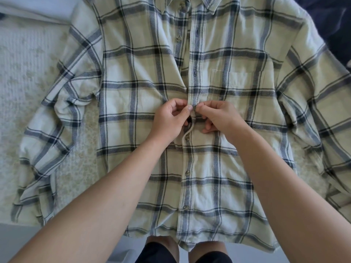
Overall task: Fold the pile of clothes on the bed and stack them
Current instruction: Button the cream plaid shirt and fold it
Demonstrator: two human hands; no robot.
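A pale green plaid shirt [133, 103] with dark check lines lies face up and spread flat on the bed, collar at the far end, sleeves out to both sides. Its hem hangs over the near bed edge. Both hands meet at the button placket in the shirt's middle. My left hand [169, 120] pinches the placket edge from the left with thumb and forefinger. My right hand [218, 118] pinches the same spot from the right. The lower buttons look closed; upper buttonholes look undone. A chest pocket [237, 86] sits right of the placket.
The bed has a white textured cover [24, 76] showing on the left. Dark blue fabric [332, 25] lies at the far right corner. My legs in dark shorts [159, 253] stand against the near bed edge.
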